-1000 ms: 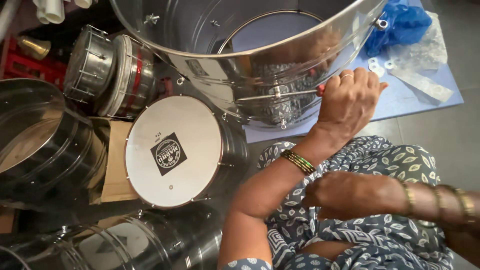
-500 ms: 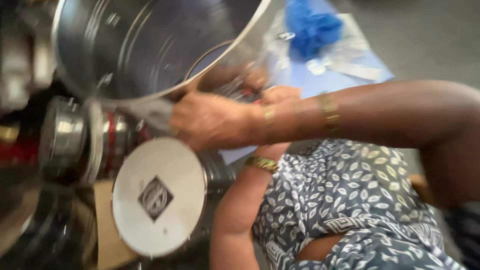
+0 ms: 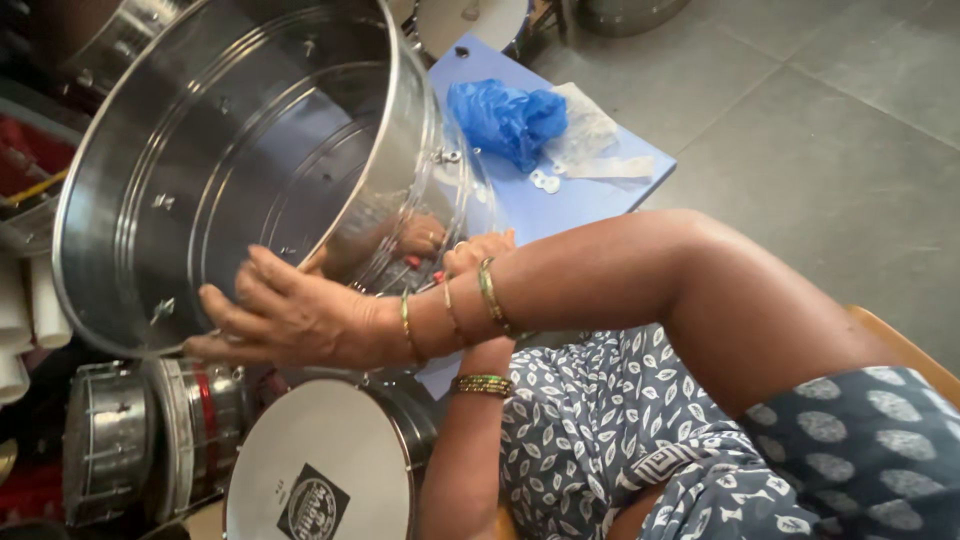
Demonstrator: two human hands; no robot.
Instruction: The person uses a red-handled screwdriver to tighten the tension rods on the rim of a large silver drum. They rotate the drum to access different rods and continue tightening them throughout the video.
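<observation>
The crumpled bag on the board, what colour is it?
Bright blue plastic bag; the head view shows it best.

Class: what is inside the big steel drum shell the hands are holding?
Inside the shell: bare shiny wall with small bolts and reflections, nothing loose. The right hand covers part of the rim; the left hand sits behind it.

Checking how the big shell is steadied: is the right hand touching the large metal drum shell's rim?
Touching. The head view shows the right hand lying flat across the near rim of the large metal drum shell, fingers spread over its edge with no gap.
</observation>
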